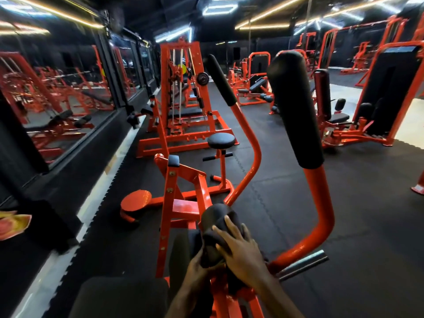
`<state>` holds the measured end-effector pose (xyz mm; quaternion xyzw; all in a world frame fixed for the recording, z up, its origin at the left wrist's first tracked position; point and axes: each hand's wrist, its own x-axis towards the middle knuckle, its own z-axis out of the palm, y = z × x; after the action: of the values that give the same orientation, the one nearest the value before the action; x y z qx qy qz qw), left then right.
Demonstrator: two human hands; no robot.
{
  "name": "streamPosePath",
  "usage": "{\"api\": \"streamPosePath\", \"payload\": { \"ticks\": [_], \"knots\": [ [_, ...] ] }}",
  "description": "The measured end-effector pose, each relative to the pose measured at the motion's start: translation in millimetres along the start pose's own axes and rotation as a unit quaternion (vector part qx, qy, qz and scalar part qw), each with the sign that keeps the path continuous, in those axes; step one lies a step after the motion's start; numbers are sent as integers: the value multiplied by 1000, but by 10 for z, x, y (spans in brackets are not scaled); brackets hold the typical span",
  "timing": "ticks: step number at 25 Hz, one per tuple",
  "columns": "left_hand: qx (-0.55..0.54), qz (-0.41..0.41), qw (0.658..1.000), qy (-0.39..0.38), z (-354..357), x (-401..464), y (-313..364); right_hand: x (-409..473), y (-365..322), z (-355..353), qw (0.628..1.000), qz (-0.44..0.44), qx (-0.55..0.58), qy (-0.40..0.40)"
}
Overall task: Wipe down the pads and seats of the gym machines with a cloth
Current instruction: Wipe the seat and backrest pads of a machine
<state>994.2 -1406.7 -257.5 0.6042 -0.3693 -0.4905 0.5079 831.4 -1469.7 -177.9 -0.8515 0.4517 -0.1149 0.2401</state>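
Note:
An orange gym machine stands right in front of me with a black seat (pixel 119 297) at the bottom and a black chest pad (pixel 181 251) above it. A dark cloth (pixel 218 226) is draped over the top of that pad. My right hand (pixel 241 251) presses flat on the cloth with fingers spread. My left hand (pixel 197 269) grips the cloth's lower edge from below. Two padded black arm rollers (pixel 296 111) (pixel 221 80) rise on orange arms (pixel 319 203) beyond my hands.
A round black stool (pixel 221 141) and an orange rack (pixel 181 92) stand ahead. Mirrors (pixel 57 99) line the left wall. More orange machines with black pads (pixel 387 92) fill the right side. Black rubber floor (pixel 298 184) lies between them. A chrome peg (pixel 305 263) sticks out near my right hand.

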Motion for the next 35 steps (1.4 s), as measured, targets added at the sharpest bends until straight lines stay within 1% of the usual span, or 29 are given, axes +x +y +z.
{"api": "streamPosePath", "payload": {
  "ticks": [1, 2, 5, 7, 9, 12, 14, 16, 17, 19, 21, 24, 26, 27, 29, 32, 33, 35],
  "knots": [
    [1, 2, 1000, -4, 12, 6, 0, -51, 16, 0, 1000, -1, -6, -3],
    [6, 4, 1000, 8, 18, 14, -7, 17, 42, -24, 1000, 5, -9, -6],
    [12, 11, 998, 54, 100, 12, 47, 520, -85, -206, 997, 57, 57, -21],
    [39, 27, 996, 77, 146, 32, 94, 758, -199, -316, 995, 74, 64, -23],
    [63, 39, 993, 90, 128, 106, 43, 723, -199, -294, 997, 65, 31, -19],
    [117, 52, 983, 129, 83, 213, -176, 218, -129, -53, 999, 1, -43, -10],
    [138, 66, 980, 125, 83, 185, -169, 81, -99, -31, 998, -15, -62, -15],
    [145, 51, 982, 109, 50, 186, -181, 280, -160, -111, 997, -11, -72, -29],
    [152, 40, 983, 99, 64, 116, -50, 428, -220, -134, 997, 3, -63, -35],
    [101, 51, 991, 71, 32, 44, 10, 678, -330, -181, 998, 24, -50, -41],
    [38, 35, 998, 36, -9, -19, 91, 729, -371, -189, 997, 30, -60, -31],
    [-58, -11, 998, 0, -50, 2, 60, 324, -288, -115, 996, 0, -90, -23],
    [-76, -16, 997, -6, -41, 45, 14, 74, -199, -45, 994, -11, -102, -31],
    [-69, -3, 998, 1, -23, 61, 28, 95, -172, -52, 995, -8, -97, -33],
    [-52, 6, 998, 42, 45, 135, -11, 386, -160, -124, 998, 14, -57, -36],
    [48, 42, 994, 86, 144, 191, 0, 902, -305, -273, 996, 69, -9, -54],
    [77, 49, 992, 91, 146, 192, 6, 966, -330, -270, 996, 74, -13, -54],
    [123, 51, 986, 96, 156, 135, 73, 825, -316, -224, 997, 49, -37, -43]
  ]
}}
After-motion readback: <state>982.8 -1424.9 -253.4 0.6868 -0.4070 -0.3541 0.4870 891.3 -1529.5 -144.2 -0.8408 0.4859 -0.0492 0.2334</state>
